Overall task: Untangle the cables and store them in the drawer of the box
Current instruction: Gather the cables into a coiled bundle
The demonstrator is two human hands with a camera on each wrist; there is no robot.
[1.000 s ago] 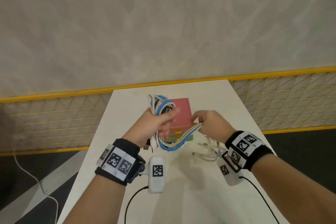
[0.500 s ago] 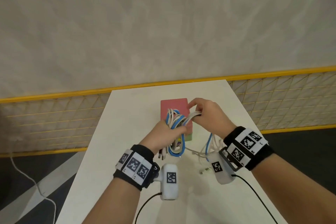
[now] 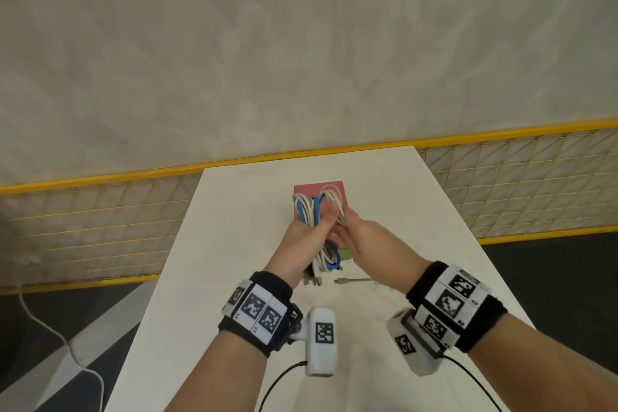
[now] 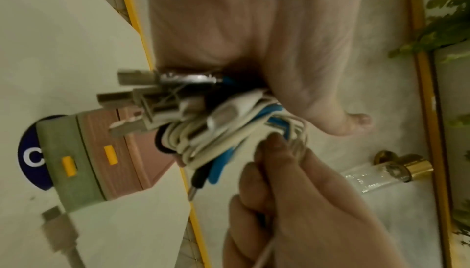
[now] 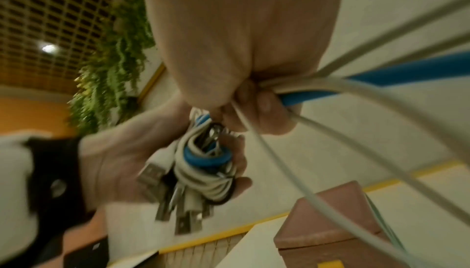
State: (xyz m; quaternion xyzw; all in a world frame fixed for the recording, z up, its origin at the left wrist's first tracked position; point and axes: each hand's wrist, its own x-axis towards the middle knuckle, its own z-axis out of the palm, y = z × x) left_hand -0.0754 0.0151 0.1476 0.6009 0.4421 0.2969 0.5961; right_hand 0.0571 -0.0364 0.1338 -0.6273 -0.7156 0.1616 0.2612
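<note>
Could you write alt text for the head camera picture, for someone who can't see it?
A left hand grips a bundle of white and blue cables above a small pink and green box on a white table, while the right hand holds strands beside it.

I count one tangled bundle of white and blue cables, one pink-and-green two-drawer box, one loose white plug end, one white table, my two hands.
</note>
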